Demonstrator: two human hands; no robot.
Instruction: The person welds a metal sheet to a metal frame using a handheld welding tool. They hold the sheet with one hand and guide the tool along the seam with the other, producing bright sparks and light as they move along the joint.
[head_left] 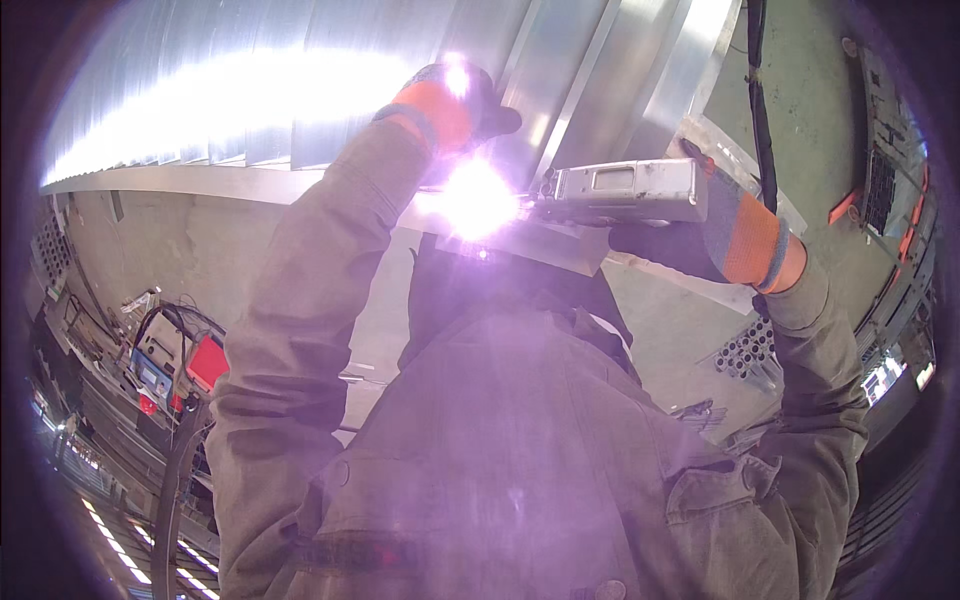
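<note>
My right hand (690,235), in a dark glove with an orange cuff, is wrapped round a boxy silver handheld welding torch (630,190). The torch points left, and a blinding white-violet glare (478,200) burns at its tip, hiding the spot it works on. That glare lies along the near edge of a large ribbed, shiny metal panel (575,75). Just above it, my left hand (460,105), gloved the same way, is against the panel. One dark digit sticks out to the right; glare and the hand's own back obscure the other fingers.
A black cable (760,110) runs down at the upper right. On the left stand a blue-fronted machine (152,372) and a red box (208,362). A bundle of round tubes (748,350) lies on the right floor. Metal stock and orange-red bars (845,207) line the far right.
</note>
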